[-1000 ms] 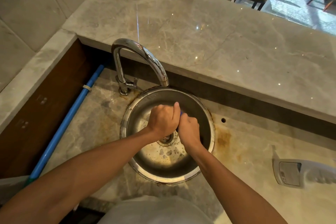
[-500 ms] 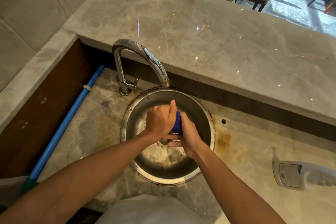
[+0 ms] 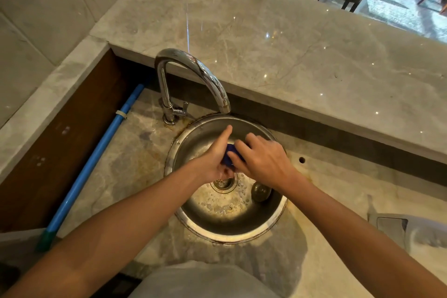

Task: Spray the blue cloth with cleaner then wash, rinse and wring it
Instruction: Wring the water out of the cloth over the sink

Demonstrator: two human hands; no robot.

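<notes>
Both my hands are over the round steel sink (image 3: 193, 222). The blue cloth (image 3: 231, 156) is bunched small between them, and only a patch of it shows. My left hand (image 3: 214, 161) grips it from the left, with the index finger pointing up toward the spout. My right hand (image 3: 262, 158) lies over it from the right, fingers curled round the bundle. The white spray bottle of cleaner (image 3: 411, 234) lies on its side on the counter at the right edge.
A chrome gooseneck faucet (image 3: 191, 72) arches over the sink's back rim; no water stream shows. A drain (image 3: 223, 182) and a loose stopper (image 3: 260, 191) sit in the wet basin. A blue pipe (image 3: 96, 152) runs along the left. A raised marble ledge (image 3: 290, 43) stands behind.
My hands have risen and shifted toward the back of the sink. The right hand turned over the cloth, palm down, and more blue shows between the hands.
</notes>
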